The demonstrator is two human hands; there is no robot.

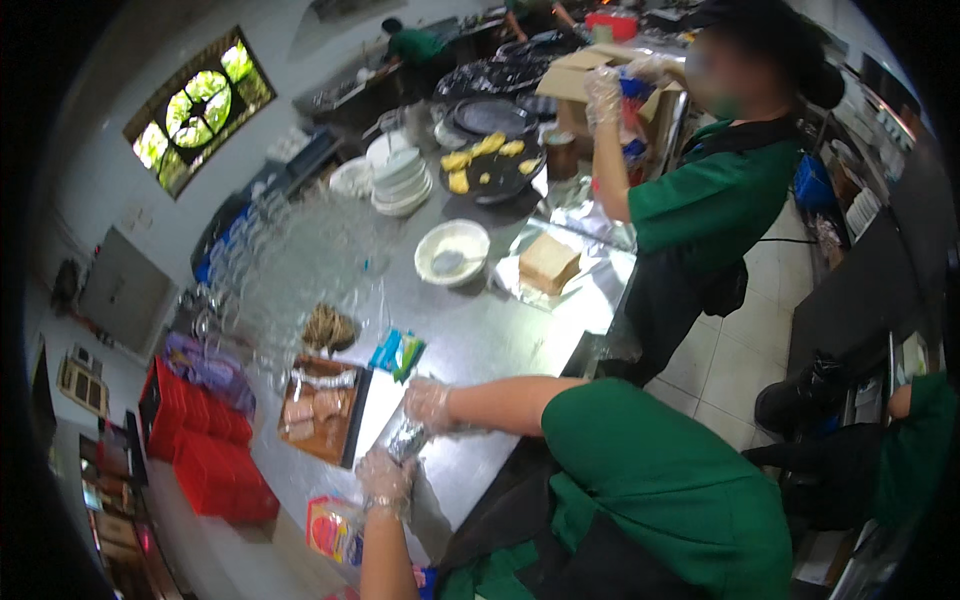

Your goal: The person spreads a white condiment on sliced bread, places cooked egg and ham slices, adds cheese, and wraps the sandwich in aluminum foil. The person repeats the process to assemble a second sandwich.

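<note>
Both my hands wear clear plastic gloves and hold a small foil-wrapped package (406,441) low over the steel table (480,480). My left hand (386,480) grips its near end, fingers curled. My right hand (427,405) is on the opposite end and hides part of the foil. Just beyond them lies a brown tray (291,435) with a dark edge, holding pinkish slices (322,409) that look like sliced meat. A blue and green packet (397,353) lies by my right hand. Beside my left wrist is a printed clear plastic bag (334,529).
A brown crumpled cloth (328,328) lies behind the tray, near many drinking glasses (277,240). A white bowl (452,251), a bread stack (549,262) on foil and stacked dishes (401,180) stand farther along. A gloved co-worker (720,180) stands there. Red crates (225,472) are beyond the table.
</note>
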